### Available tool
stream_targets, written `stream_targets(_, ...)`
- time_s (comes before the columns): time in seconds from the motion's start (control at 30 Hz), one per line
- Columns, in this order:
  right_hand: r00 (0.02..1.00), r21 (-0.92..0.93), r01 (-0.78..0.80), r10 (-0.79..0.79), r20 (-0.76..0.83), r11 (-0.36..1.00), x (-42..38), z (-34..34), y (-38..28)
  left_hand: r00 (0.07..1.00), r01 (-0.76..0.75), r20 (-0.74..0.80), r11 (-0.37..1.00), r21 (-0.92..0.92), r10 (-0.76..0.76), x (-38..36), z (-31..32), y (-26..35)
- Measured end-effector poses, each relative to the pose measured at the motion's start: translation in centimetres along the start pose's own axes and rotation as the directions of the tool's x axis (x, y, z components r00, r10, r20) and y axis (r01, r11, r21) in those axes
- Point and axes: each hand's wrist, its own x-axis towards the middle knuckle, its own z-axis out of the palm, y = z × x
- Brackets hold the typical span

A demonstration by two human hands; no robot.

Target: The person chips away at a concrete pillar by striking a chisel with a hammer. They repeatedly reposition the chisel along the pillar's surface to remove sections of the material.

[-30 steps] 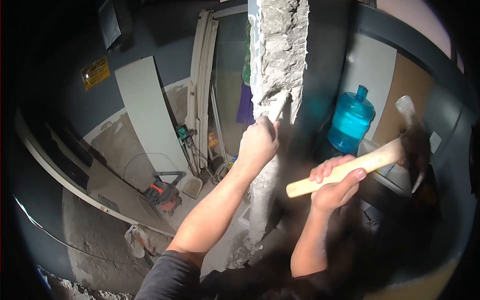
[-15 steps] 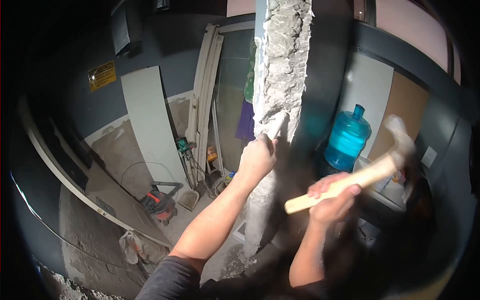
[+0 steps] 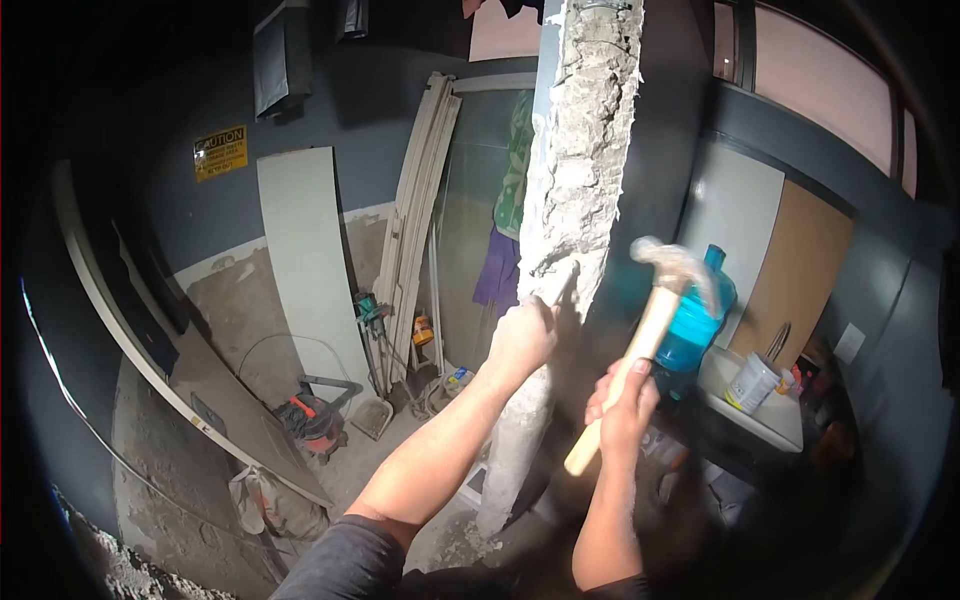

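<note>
My left hand [image 3: 526, 342] is closed around a dusty, pale chisel [image 3: 568, 282], held against the rough face of a chipped column [image 3: 588, 150]. Much of the chisel is hidden by the fingers, and its exact contact with the column is hard to see. Lower and to the right, my right hand [image 3: 626, 398] grips the wooden handle of a claw hammer [image 3: 652, 325]. The hammer's head is raised to the right of the column, slightly blurred and apart from the chisel.
A blue water jug [image 3: 690, 330] stands behind the hammer. At right, a white bucket [image 3: 752, 383] sits on a pale counter [image 3: 770, 425]. Boards [image 3: 305, 250] lean on the back wall, near a red and black vacuum [image 3: 312, 420] and a dustpan [image 3: 373, 417].
The hammer has swung left and more upright, its head closer to the column. My left hand keeps the chisel on the column. The view has shifted slightly.
</note>
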Motion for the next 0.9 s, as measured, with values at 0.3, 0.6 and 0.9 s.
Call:
stream_targets(0.3, 0.991, 0.058, 0.132, -0.132, -0.011, 0.990, 1.3, 1.6, 5.8, 1.000, -0.010, 0.009, 1.000, -0.014, 0.010, -0.3, 0.9, -0.8)
stream_targets(0.6, 0.988, -0.064, -0.152, 0.153, 0.014, 0.986, -4.9, -3.8, 6.8, 0.941, -0.224, 0.283, 0.969, 0.108, 0.186, -4.0, -2.3, -14.2)
stream_targets(0.9, 0.995, -0.036, -0.104, 0.104, -0.003, 0.994, -5.3, -2.3, 4.4, 0.929, -0.370, -0.094, 0.900, -0.229, 0.358, -3.7, -4.2, -6.6)
